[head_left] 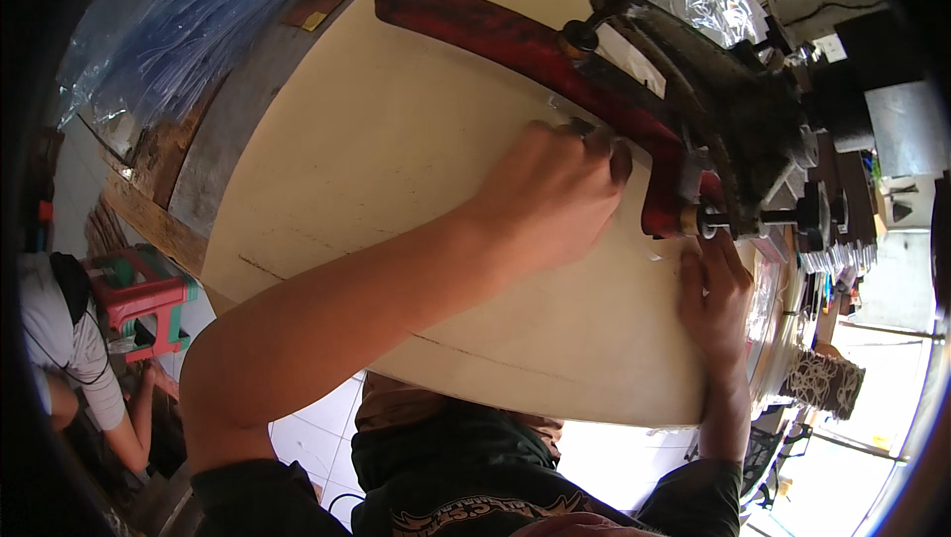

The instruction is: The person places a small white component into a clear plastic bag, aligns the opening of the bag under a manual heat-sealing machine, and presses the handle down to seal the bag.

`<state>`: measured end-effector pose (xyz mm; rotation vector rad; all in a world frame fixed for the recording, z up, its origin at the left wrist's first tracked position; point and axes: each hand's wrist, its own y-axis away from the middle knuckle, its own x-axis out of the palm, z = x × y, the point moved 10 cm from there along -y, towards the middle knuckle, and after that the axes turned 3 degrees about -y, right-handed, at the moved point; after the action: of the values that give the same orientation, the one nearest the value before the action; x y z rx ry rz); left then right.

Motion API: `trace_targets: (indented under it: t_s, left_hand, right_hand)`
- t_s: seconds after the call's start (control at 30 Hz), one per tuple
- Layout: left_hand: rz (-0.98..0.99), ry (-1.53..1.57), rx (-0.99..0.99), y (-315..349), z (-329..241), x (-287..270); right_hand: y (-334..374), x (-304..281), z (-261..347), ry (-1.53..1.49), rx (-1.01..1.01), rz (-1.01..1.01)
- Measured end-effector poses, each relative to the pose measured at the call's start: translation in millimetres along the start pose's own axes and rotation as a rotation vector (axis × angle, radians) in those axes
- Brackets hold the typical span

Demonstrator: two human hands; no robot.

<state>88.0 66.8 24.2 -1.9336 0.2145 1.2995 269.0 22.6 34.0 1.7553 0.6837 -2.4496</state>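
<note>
While my curled left hand [567, 185] and bent-fingered right hand [715, 289], grips unclear, lie beside the red L-shaped bar [485, 26], uneven pressure might skew the flat cream sheet [347, 131].

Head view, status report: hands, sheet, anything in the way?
Left hand curled over large cream curved-edged sheet, hold unclear. Right hand at sheet's right side. Long dark-red curved bar and black metal screw-fitted frame cover its far right part.

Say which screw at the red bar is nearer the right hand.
The lower-right screw, just above the right hand; the upper-left screw sits farther off, along the red bar.
</note>
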Motion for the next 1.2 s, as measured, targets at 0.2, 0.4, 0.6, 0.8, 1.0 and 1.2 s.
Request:
trace_targets:
  t_s: [0.2, 0.4, 0.6, 0.8, 1.0, 1.2]
  left_hand:
    - [0.036, -0.043, -0.011, -0.9, 1.5, 4.5]
    - [0.035, -0.075, 0.001, -1.5, -0.1, 3.2]
    - [0.051, -0.087, 0.022, -1.2, -1.3, 4.5]
    - [0.087, -0.109, 0.018, -0.2, -1.1, 8.0]
    - [0.065, -0.092, 0.028, -1.2, -2.1, 4.9]
    - [0.043, -0.097, 0.017, -0.8, -1.7, 3.0]
  right_hand:
    - [0.9, 2.6, -5.0, 0.009, 0.018, 0.031]
    - [1.9, 3.5, -8.2, -0.009, 0.039, 0.039]
    - [1.5, 4.2, -7.5, -0.01, 0.048, 0.044]
    - [0.4, 4.7, -4.3, 0.005, 0.046, 0.051]
    - [1.0, 4.1, -6.7, -0.011, 0.049, 0.04]
    - [0.4, 4.5, -5.4, -0.003, 0.053, 0.047]
